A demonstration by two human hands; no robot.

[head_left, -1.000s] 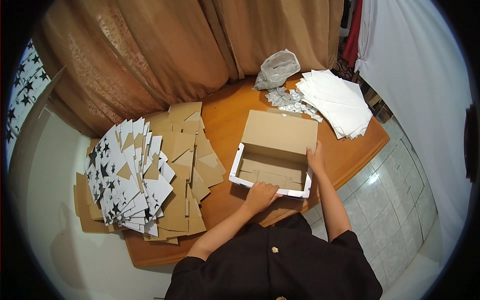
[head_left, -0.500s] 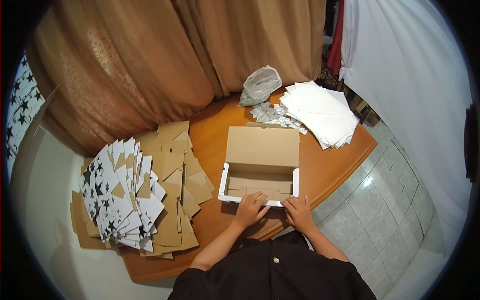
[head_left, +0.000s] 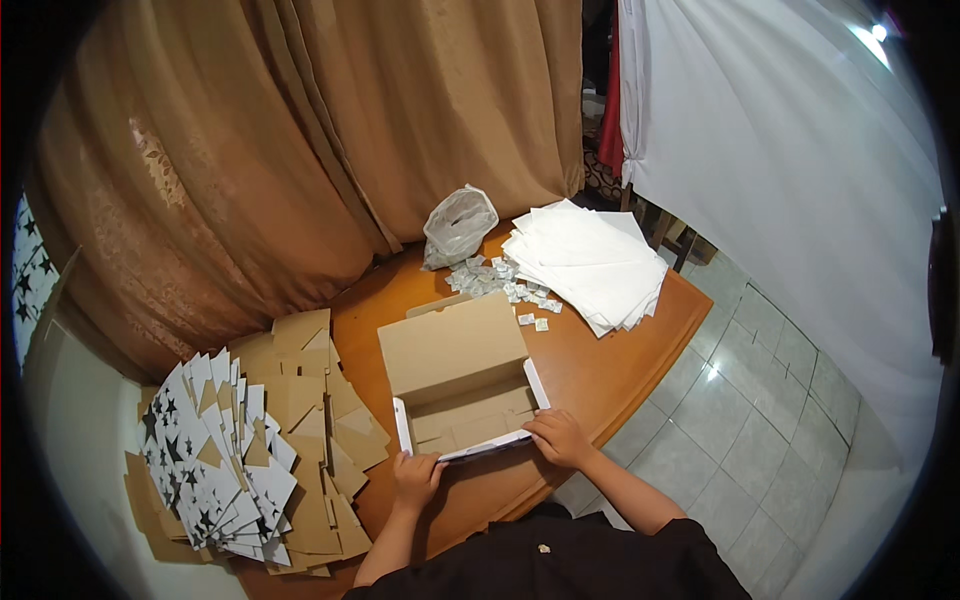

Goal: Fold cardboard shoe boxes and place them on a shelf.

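A cardboard box (head_left: 455,352), brown inside and white on its outer walls, sits on the table with its lid raised at the back and its inside showing no contents. At its front left corner my left hand (head_left: 418,478) grips the wall, fingers bent over the edge. My right hand (head_left: 558,437) closes on the front right corner in the same way. The box stands turned a little, its right side farther from me than its left.
Flat cardboard blanks (head_left: 225,460), some printed with black stars, are heaped on the left. Behind the box lie small sachets (head_left: 480,278), a clear plastic bag (head_left: 460,225) and a stack of white sheets (head_left: 590,260). The wooden table (head_left: 640,365) ends at the right above a tiled floor.
My hands have spread from the middle of the box's front wall to its two front corners. The box has turned counterclockwise. The whole view has shifted and tilted.
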